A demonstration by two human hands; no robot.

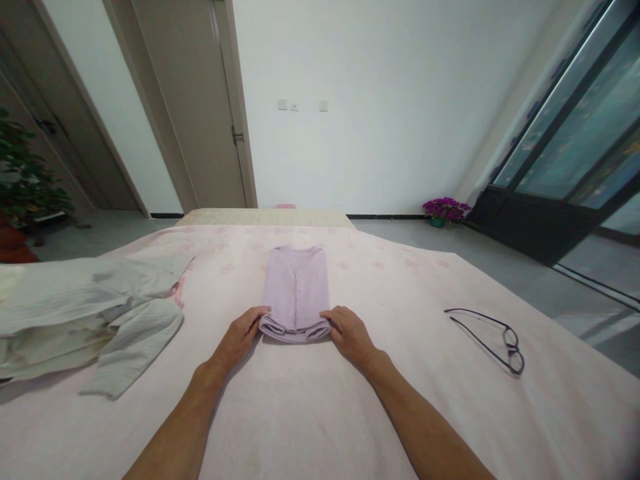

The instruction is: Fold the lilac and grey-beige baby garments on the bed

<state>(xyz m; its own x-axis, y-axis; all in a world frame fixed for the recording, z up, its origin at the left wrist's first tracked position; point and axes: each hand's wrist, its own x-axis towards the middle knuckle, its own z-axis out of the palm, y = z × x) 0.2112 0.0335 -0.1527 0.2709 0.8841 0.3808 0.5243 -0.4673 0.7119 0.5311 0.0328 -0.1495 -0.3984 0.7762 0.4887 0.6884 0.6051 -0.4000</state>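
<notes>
A lilac garment (296,287), looking like a cardigan or knit top, lies folded into a narrow rectangle in the middle of the pink cloth. Its neckline faces away from me, and the near end is turned up in a thick fold. My left hand (245,328) pinches the left corner of that fold, thumb on top and the other fingers mostly hidden. At the right corner, my right hand (347,330) grips the fold the same way. Both forearms reach in from the bottom edge of the view.
Grey-white clothes (125,300) lie in a loose heap at the left. Black-framed glasses (511,343) rest on the patterned pink cloth (400,400) at the right. Beyond stand a door (190,100), a pot of purple flowers (445,210) and a leafy plant (25,173).
</notes>
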